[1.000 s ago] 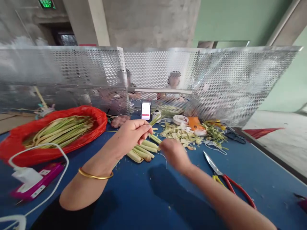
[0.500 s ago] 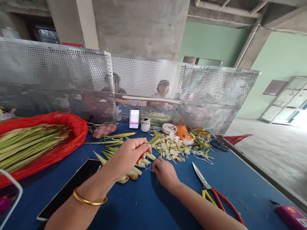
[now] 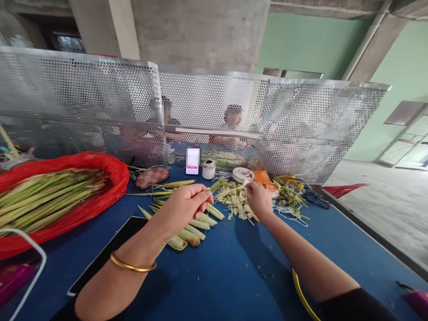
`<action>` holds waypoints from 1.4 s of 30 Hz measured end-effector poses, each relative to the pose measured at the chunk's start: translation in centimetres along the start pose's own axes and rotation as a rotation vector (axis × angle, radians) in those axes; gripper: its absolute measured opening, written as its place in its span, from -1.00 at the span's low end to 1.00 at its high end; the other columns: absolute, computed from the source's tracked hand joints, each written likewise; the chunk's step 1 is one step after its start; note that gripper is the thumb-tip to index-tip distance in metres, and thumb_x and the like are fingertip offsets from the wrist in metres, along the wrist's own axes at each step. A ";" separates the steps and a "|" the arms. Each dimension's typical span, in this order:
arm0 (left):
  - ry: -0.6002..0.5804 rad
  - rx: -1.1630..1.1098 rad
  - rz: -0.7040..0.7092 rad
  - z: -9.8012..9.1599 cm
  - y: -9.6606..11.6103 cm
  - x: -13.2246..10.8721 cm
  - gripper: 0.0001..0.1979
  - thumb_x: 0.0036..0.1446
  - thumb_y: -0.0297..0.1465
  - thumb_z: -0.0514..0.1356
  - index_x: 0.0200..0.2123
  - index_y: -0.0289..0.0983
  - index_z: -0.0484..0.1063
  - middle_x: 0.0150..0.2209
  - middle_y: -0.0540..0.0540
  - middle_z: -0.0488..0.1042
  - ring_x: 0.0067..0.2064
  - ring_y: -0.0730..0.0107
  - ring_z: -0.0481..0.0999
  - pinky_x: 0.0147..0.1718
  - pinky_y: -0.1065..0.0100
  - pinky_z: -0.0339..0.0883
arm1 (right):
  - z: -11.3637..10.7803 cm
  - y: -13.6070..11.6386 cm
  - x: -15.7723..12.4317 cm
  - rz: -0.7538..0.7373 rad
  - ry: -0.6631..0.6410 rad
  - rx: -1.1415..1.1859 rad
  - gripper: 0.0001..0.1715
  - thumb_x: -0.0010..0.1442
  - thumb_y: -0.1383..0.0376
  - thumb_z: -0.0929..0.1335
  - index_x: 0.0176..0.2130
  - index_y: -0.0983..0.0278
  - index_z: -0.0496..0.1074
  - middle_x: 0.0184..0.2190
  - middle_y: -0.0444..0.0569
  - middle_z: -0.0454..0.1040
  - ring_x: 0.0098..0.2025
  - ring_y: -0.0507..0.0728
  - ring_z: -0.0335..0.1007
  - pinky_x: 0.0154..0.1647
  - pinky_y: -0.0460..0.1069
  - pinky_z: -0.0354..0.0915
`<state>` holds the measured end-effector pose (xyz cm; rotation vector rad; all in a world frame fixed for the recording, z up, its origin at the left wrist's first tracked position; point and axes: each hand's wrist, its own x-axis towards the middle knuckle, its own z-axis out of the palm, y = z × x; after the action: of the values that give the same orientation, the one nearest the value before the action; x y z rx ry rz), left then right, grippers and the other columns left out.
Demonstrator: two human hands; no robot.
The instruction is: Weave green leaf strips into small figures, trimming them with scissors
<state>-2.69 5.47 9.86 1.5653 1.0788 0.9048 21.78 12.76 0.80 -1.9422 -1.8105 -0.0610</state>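
My left hand point(image 3: 192, 200), fingers closed in a pinch, hovers over several pale green peeled stalks point(image 3: 197, 223) fanned out on the blue table point(image 3: 214, 281). Whatever the pinch holds is too small to make out. To the right, my right hand point(image 3: 260, 200) is closed above a heap of pale plant scraps point(image 3: 234, 200). A pale bit shows at its fingertips, but its kind is unclear. Just behind that hand lie a white roll point(image 3: 242, 174) and an orange packet point(image 3: 262, 178). My right forearm passes over a yellow tool handle point(image 3: 302, 294).
At left a red plastic bag point(image 3: 117, 174) holds long green stalks point(image 3: 56, 196). A dark tablet point(image 3: 110, 254) lies by my left arm. A lit phone point(image 3: 192, 160), a white jar point(image 3: 209, 170) and a checked pouch point(image 3: 152, 177) stand before a perforated metal screen point(image 3: 207, 89); people sit behind it.
My right hand has moved from beside the stalks, up and right, over the scrap heap. The left hand keeps its pinch near the same spot. Red-handled shears have dropped from view.
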 end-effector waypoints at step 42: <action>-0.220 -0.348 -0.363 8.7 -2.9 -1.4 -0.75 0.00 -0.24 0.33 -0.40 -0.34 0.53 -0.60 0.06 0.33 -0.62 0.58 0.26 -0.62 0.48 0.25 | -7.8 -0.4 -12.6 0.170 -0.354 1.206 -0.72 0.13 0.12 0.32 -0.48 0.23 0.27 -0.66 -0.29 0.06 -0.62 -0.05 -0.11 -0.62 -0.11 -0.12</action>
<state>4.25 1.78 5.00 1.1069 0.9491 0.6161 22.10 -1.82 3.41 -1.1992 -1.2869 1.1950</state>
